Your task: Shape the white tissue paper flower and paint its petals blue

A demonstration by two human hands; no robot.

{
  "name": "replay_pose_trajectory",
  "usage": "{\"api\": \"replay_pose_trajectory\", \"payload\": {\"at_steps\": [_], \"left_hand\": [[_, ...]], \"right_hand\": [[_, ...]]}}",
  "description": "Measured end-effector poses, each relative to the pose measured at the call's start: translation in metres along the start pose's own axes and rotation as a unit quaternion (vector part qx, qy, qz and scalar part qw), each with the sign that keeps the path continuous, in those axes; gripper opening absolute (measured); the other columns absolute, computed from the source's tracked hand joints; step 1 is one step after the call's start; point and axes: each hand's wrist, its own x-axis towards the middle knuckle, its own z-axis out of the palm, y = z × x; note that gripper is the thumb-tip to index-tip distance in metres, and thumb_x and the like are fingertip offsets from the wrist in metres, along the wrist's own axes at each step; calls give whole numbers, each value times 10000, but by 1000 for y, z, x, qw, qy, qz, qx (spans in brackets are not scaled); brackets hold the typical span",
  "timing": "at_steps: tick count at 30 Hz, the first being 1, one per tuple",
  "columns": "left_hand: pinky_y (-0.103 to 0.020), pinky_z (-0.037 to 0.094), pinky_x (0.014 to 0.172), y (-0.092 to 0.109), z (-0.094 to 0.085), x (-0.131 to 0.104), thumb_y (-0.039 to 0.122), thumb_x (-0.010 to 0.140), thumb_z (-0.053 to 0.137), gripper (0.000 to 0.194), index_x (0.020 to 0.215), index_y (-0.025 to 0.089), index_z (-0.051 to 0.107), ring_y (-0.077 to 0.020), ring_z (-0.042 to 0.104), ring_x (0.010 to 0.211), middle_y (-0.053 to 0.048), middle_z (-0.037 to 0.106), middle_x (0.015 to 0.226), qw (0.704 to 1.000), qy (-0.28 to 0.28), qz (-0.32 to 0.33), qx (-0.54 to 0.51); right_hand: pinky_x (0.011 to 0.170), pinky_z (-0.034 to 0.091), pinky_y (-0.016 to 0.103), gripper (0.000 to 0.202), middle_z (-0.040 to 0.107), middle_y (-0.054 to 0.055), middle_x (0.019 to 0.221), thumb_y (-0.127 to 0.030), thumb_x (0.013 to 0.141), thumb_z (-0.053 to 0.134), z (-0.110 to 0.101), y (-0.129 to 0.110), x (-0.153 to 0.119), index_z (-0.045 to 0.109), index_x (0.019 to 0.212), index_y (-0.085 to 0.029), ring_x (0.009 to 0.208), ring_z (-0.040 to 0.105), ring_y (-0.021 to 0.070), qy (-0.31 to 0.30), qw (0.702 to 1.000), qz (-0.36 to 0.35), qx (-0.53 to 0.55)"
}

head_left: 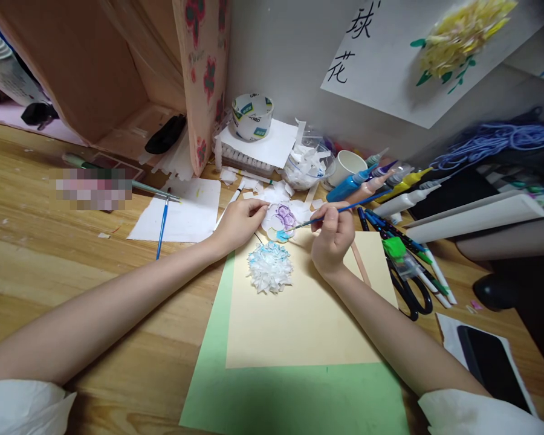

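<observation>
A thin blue brush (353,204) is held in my right hand (333,238), fingers closed round it, its tip at the blue paint of a small palette (274,225) that also has purple paint. My left hand (242,223) reaches the palette's left edge, thumb and fingertips close together at the rim. Just below lies a ruffled white paper flower (271,272) with light blue on its upper petals. It rests on a cream sheet (308,326), which overlaps a green sheet (281,399).
Paint bottles (349,184), pens and black scissors (412,296) lie at the right, with a phone (492,362) nearer. Behind stand a tape roll (252,118) and a paper cup (350,166). Another brush (162,226) rests on white paper (190,211) at the left.
</observation>
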Motion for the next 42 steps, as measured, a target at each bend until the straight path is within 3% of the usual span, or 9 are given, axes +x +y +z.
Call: {"api": "replay_pose_trajectory", "payload": {"at_steps": [4, 10, 16, 22, 26, 31, 35, 42], "left_hand": [[-288, 503, 836, 1, 0, 0, 287, 871, 508, 293, 1033, 193, 733, -184, 675, 862, -35, 754, 924, 1000, -5, -1, 2], [-279, 502, 843, -1, 1, 0, 298, 876, 506, 303, 1056, 190, 725, -178, 672, 877, -38, 746, 996, 1000, -5, 1, -11], [-274, 499, 849, 2, 0, -1, 276, 872, 509, 301, 1052, 167, 724, -175, 673, 878, -46, 746, 1000, 1000, -7, -2, -7], [-276, 500, 842, 1, 0, 0, 284, 873, 508, 298, 1047, 181, 727, -180, 672, 885, -39, 746, 1000, 1000, -7, 1, -5], [-274, 499, 840, 2, 0, -1, 278, 872, 508, 294, 1035, 179, 731, -178, 672, 879, -41, 746, 1000, 1000, -4, 5, -5], [-277, 500, 835, 2, 0, 0, 284, 872, 512, 288, 1032, 188, 732, -181, 669, 877, -33, 749, 985, 1000, -2, 2, 8], [-269, 502, 828, 2, 1, 0, 275, 873, 508, 290, 1034, 186, 732, -176, 672, 862, -33, 751, 968, 1000, -4, 4, 5], [-273, 502, 832, 2, 0, 0, 284, 875, 506, 296, 1044, 190, 728, -175, 671, 851, -30, 750, 977, 1000, -4, -1, 10]], "right_hand": [[434, 337, 249, 236, 443, -38, 600, -361, 941, 439, 5, -15, -5, 502, 761, -222, 471, 439, 99, 23, 996, -6, 81], [423, 323, 239, 218, 395, -62, 524, -311, 949, 415, 12, -34, -24, 494, 769, -218, 438, 434, 98, -67, 984, 5, 163], [467, 367, 275, 216, 438, -51, 545, -294, 954, 394, 11, -30, -32, 494, 779, -217, 443, 449, 105, -103, 987, -39, 120], [463, 354, 274, 194, 427, -55, 539, -277, 952, 395, 11, -29, -31, 492, 793, -223, 441, 447, 110, -84, 988, -46, 125], [464, 352, 275, 178, 453, -43, 566, -260, 943, 413, 11, -29, -31, 512, 802, -218, 453, 457, 111, -104, 984, -64, 131], [456, 352, 276, 191, 437, -46, 558, -270, 949, 400, 10, -28, -31, 498, 792, -223, 445, 446, 113, -89, 987, -63, 116], [471, 364, 282, 179, 461, -35, 584, -242, 945, 399, 9, -28, -31, 509, 806, -218, 470, 461, 113, -123, 983, -83, 104], [452, 358, 279, 206, 455, -34, 570, -250, 950, 385, 9, -28, -31, 505, 786, -218, 461, 452, 116, -112, 985, -80, 106]]}}
